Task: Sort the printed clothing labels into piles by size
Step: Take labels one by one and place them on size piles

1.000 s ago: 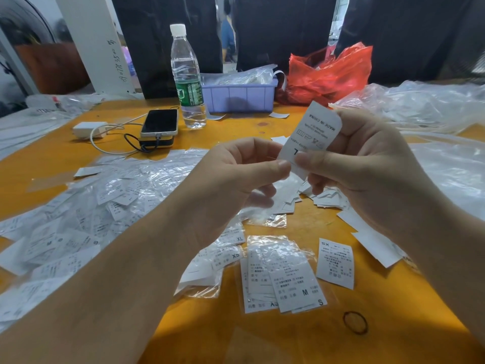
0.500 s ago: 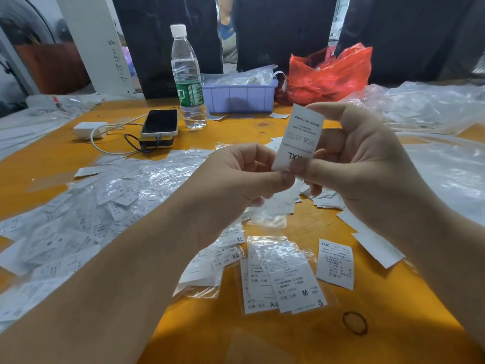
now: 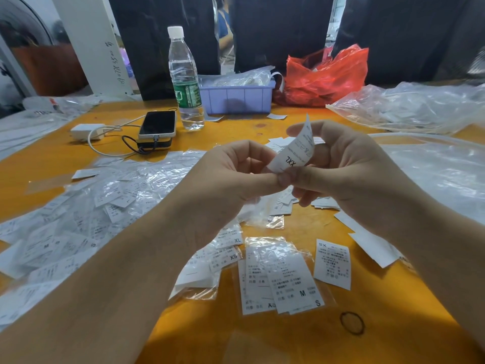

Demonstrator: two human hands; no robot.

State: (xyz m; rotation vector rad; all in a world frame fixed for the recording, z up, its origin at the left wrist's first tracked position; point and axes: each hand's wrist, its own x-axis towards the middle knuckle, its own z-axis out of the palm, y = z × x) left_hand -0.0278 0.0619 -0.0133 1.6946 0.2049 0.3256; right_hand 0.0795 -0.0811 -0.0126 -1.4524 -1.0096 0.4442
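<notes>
Both thumbs pinch the lower edge of a thin, curling XXL label, left hand and right hand, at twelve o'clock above the sorted piles. It looks featherlight, floppy; best held by its edge.

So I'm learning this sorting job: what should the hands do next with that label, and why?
Probably lay the label on its own spot on the table. Both the left hand and right hand pinch it, its print reads XXL, and the labels lying near show only XL, XS, M and S.
</notes>
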